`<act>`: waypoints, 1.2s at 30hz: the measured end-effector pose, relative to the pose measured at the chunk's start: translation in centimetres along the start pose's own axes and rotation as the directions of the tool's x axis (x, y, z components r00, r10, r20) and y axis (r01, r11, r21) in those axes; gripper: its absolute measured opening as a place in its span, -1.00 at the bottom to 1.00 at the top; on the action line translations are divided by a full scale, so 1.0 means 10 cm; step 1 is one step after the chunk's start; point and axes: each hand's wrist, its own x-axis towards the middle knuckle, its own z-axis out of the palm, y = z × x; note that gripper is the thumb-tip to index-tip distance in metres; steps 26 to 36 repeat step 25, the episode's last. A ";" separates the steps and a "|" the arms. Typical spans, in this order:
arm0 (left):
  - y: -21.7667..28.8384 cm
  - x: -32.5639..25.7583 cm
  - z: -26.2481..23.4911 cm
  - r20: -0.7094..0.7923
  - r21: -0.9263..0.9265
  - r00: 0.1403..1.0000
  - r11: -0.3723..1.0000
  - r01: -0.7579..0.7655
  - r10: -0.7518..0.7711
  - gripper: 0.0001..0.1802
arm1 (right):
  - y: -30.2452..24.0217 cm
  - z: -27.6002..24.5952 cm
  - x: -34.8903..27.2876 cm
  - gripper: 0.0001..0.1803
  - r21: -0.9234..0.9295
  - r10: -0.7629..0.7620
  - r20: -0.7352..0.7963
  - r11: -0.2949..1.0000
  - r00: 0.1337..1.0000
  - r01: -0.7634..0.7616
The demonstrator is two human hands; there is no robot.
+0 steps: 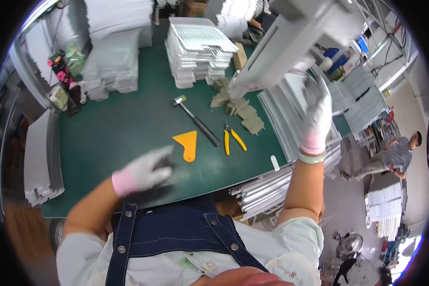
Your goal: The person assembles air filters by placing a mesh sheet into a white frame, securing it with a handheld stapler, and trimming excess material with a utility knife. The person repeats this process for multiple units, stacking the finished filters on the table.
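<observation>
My left hand (148, 172), in a white glove with a pink cuff, hovers low over the green tabletop near its front edge. Its fingers are blurred but look apart, with nothing between them. Raised at the right, my gloved right hand (317, 109) has its blurred fingers beside the lower edge of a large pale, box-like piece (276, 52); whether they grip it is unclear. Between my hands lie an orange scraper (188, 145), a hammer (198, 121) with a dark handle, and yellow-handled cutting pliers (232, 138).
Stacks of pale ridged sheets (195, 52) stand at the back of the green table (128, 124), another stack (43, 157) at its left edge. Grey-brown scraps (248, 114) lie near the pliers. Long white strips (281, 119) line the right side. A person (398, 155) stands far right.
</observation>
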 end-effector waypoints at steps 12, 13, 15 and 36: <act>2.03 1.40 -0.92 -0.317 -0.130 0.735 0.740 -0.660 0.599 -0.37 | -0.14 1.75 0.79 -0.43 0.519 -0.058 0.281 0.849 0.958 -0.101; 1.93 1.38 -0.90 -0.328 -0.125 0.739 0.748 -0.652 0.589 -0.29 | -0.21 1.79 0.66 -0.51 0.519 -0.031 0.237 0.849 0.971 -0.100; 1.83 1.31 -0.83 -0.472 0.321 0.575 0.738 -0.594 0.668 -0.21 | -0.20 1.82 0.45 -0.62 0.430 -0.079 0.153 0.903 0.985 0.005; 1.35 1.02 -0.48 -0.199 0.571 0.809 0.737 -0.362 0.552 -0.18 | 0.69 1.79 -1.18 -0.54 -0.488 -0.308 0.319 0.757 0.896 0.434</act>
